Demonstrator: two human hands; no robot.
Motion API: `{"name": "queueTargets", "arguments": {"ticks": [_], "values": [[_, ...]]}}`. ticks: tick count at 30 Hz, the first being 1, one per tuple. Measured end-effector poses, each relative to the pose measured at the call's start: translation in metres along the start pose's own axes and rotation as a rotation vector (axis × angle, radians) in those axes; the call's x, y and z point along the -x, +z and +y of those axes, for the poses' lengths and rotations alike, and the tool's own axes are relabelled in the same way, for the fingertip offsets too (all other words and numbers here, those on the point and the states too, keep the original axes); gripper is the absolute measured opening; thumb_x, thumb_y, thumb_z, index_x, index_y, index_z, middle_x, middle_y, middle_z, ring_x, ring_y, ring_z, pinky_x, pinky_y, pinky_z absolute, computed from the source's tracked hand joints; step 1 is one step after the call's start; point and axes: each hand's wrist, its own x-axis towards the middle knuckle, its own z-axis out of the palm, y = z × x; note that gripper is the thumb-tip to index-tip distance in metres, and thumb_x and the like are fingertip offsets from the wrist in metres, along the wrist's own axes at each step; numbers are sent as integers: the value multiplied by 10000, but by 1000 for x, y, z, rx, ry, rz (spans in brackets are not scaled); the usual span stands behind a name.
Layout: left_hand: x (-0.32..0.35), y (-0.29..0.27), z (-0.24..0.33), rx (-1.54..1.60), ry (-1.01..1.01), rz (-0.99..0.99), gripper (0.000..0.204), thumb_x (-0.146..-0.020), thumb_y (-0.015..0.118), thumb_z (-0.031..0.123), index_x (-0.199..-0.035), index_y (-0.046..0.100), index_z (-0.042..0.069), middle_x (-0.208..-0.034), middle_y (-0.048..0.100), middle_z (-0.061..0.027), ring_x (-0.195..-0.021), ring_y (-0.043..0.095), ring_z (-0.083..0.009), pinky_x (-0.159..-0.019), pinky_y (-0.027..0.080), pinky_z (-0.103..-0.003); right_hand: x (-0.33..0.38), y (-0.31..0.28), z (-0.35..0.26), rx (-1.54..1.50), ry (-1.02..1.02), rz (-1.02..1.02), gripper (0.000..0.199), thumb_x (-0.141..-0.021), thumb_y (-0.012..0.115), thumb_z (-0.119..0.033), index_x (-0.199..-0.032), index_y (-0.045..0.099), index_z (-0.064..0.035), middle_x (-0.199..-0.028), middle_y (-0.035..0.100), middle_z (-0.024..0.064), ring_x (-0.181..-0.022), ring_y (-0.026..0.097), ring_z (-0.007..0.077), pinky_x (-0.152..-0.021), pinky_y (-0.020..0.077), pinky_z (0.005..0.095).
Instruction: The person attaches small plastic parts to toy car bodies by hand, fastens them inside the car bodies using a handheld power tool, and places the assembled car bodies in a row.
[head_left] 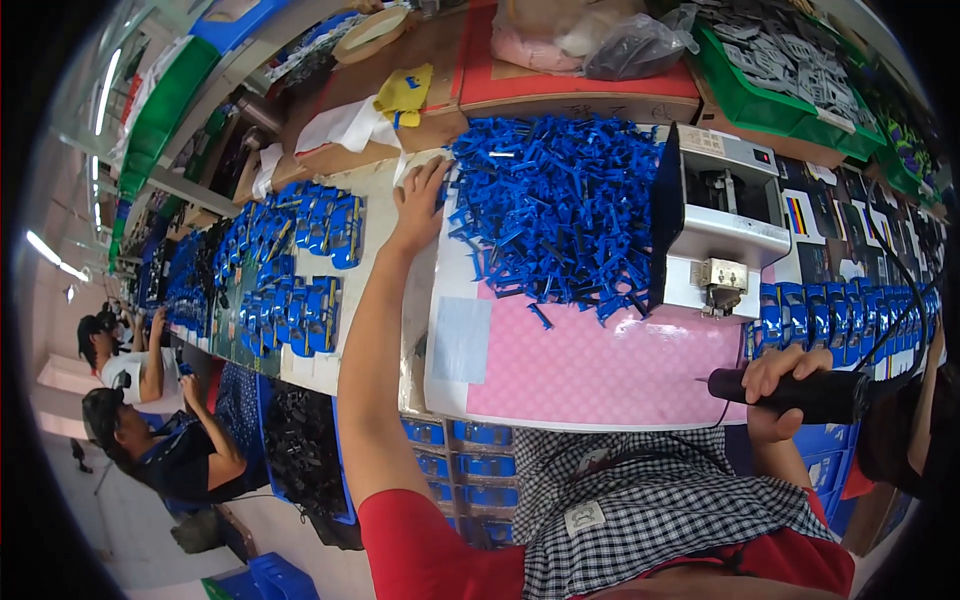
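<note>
My left hand (420, 205) reaches far forward to the left edge of a big heap of small blue plastic parts (560, 205). Its fingers are stretched out over the table edge of the heap, and a bit of blue shows beside them. On the right, my right hand (782, 392) is wrapped round a black electric screwdriver (840, 396), its thin bit pointing left above a pink sheet (590, 365). A silver and black screw feeder (720, 215) stands just beyond that hand, touching the right side of the heap.
Rows of blue plastic car-shaped shells lie at left (305, 310) and right (810, 315). A green bin (790, 120) of grey parts stands at the back right. A yellow cloth (405, 92) lies on the back ledge. Two co-workers (170, 435) sit along the left.
</note>
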Motion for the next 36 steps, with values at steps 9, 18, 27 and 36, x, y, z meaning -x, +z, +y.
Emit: {"name": "queueTargets", "arguments": {"ticks": [9,18,27,36], "values": [[5,-9,26,211,-104,402,211,-800,591,36,-1010,609,58,-895,580,-125,-811,586,-281,-697,466,-339,11,-9,-9,-13,-44,14,519,-789,648,-465,-949,303,-112,-707,474,44,-495,495,117,-516,463,252],[5,-22,159,227,95,266,276,-793,663,138,-1052,604,62,-1045,548,-145,-1013,505,-298,-888,376,-388,14,-27,-37,-38,-210,-131,499,-748,732,-361,-988,400,-77,-728,544,91,-564,548,191,-550,485,333],[67,-29,310,373,365,352,425,-671,658,107,-1091,595,92,-1259,461,-176,-1107,459,-323,-941,333,-450,35,-71,-39,-7,-342,80,492,-771,699,-396,-944,366,-77,-678,527,70,-507,568,156,-523,502,293],[67,49,422,276,542,-305,914,-616,769,368,-1294,307,-35,-1365,207,-323,-1261,231,-475,-1036,279,-475,56,-90,-45,72,-142,109,477,-771,698,-362,-983,361,-99,-780,519,92,-639,553,182,-642,481,351]]}}
